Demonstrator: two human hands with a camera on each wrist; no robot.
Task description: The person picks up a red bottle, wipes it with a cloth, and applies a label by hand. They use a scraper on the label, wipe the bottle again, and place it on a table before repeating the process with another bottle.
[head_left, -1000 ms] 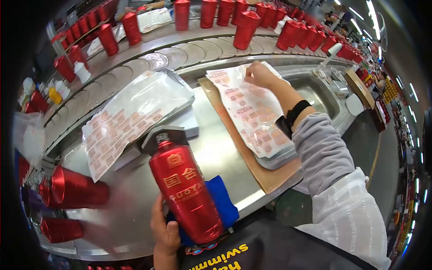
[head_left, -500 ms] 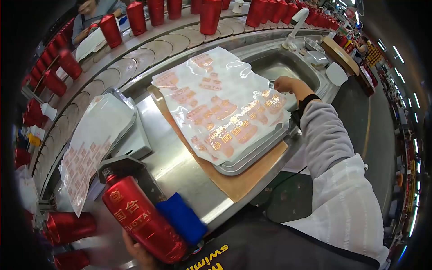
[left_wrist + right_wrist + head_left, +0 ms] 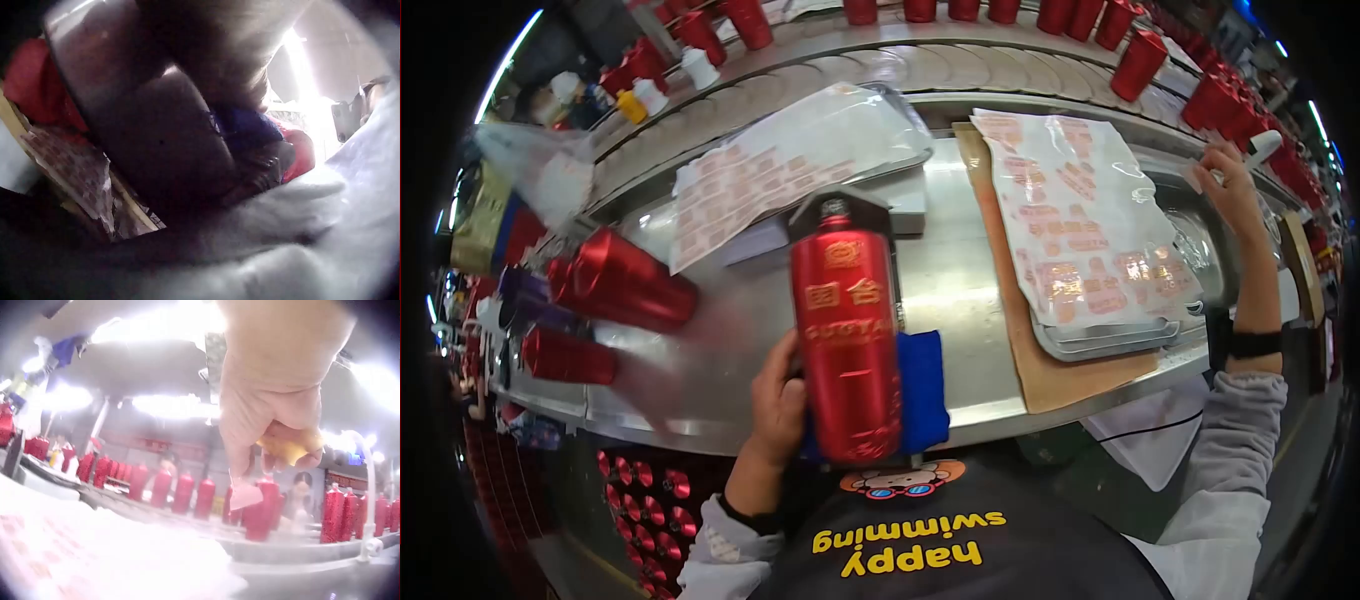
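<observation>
Now, the left hand [image 3: 775, 420] is wrapped round the lower body of a red bottle [image 3: 845, 340], fingers curled about it, holding it near the bottom centre of the head view with its dark cap pointing up the frame. The bottle lies over a blue cloth [image 3: 923, 390] at the near edge of the steel surface [image 3: 960, 290].

Over at the right edge, the right hand [image 3: 1230, 190] is lifted clear of the sticker sheet [image 3: 1090, 230], and the right wrist view shows its fingertips [image 3: 250, 478] pinching a small pale sticker [image 3: 245, 495], with something yellow [image 3: 290, 445] tucked under the curled fingers; what that is cannot be told. The sheet rests on a metal tray [image 3: 1100, 340], which sits on a brown board [image 3: 1050, 370]. A second sheet of stickers [image 3: 780, 170] lies on another tray in the upper middle of the frame.

By the look of it, this is the labelling step: one sticker is off the sheet and not yet on the bottle. The next move would call for bringing that pinched sticker across to the bottle's red face, squaring it to the gold lettering, and keeping the bottle steady on the cloth while it is pressed flat.

More red bottles [image 3: 620, 290] lie on their sides at the left, and a row [image 3: 1140, 60] stands along the conveyor at the top.
</observation>
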